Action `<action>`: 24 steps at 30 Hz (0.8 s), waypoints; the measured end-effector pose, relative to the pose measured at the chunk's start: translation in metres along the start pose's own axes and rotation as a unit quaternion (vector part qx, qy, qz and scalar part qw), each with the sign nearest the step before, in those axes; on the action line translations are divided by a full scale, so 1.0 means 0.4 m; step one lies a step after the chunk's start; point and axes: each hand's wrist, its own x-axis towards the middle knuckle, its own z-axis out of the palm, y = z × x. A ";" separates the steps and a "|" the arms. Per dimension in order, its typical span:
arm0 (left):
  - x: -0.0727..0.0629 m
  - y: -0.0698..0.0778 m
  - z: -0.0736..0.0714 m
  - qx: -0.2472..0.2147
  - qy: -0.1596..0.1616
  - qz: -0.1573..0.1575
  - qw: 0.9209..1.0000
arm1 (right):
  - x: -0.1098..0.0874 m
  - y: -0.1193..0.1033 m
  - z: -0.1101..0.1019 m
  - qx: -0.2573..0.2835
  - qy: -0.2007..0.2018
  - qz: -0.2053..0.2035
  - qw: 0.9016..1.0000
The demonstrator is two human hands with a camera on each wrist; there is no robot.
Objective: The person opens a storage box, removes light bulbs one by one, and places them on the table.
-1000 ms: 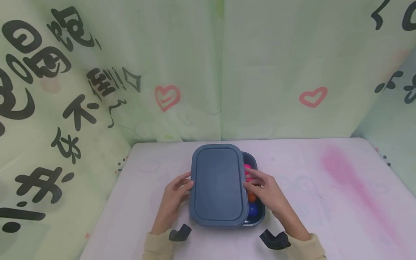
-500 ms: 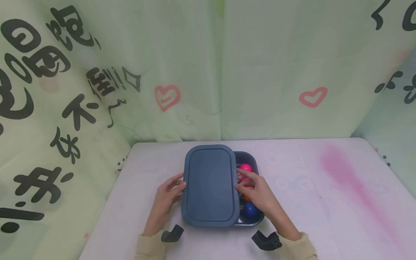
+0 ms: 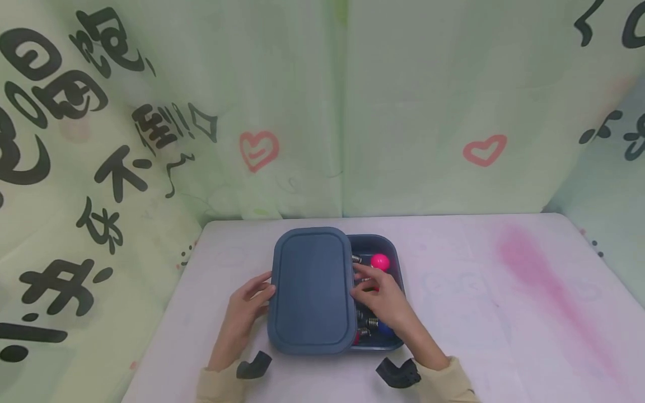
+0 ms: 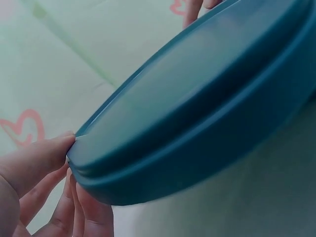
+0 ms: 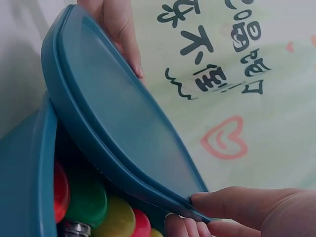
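A blue-grey plastic lid (image 3: 312,291) lies level in the head view, shifted left over a box (image 3: 370,242) of the same colour. My left hand (image 3: 243,308) pinches its left edge between thumb and fingers. The opposite edge is gripped by my right hand (image 3: 387,302), which reaches across the box. Inside the uncovered part are small coloured bulbs with metal screw bases, among them a pink bulb (image 3: 380,262) and a blue bulb (image 3: 385,328). In the right wrist view the lid slants above a green bulb (image 5: 86,197) and a yellow bulb (image 5: 116,217). The lid hides the box's left part.
The box stands on a white table (image 3: 478,313) with a pink smear (image 3: 529,263) on its right side. Behind it hangs a pale green curtain (image 3: 418,101) with hearts; black characters mark its left side. Black wrist mounts (image 3: 398,373) sit at both sleeves.
Both hands have carried the lid to the left. More of the box and its bulbs shows on the right; the box has stayed nearly in place.
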 end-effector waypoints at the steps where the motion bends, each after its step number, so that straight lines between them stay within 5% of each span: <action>1: 0.000 -0.001 -0.004 -0.001 0.001 -0.001 1.000 | 0.001 -0.002 0.004 0.001 0.000 0.001 1.000; 24: -0.011 -0.010 -0.092 0.042 0.019 -0.019 0.999 | 0.022 -0.034 0.088 0.011 -0.019 -0.005 1.000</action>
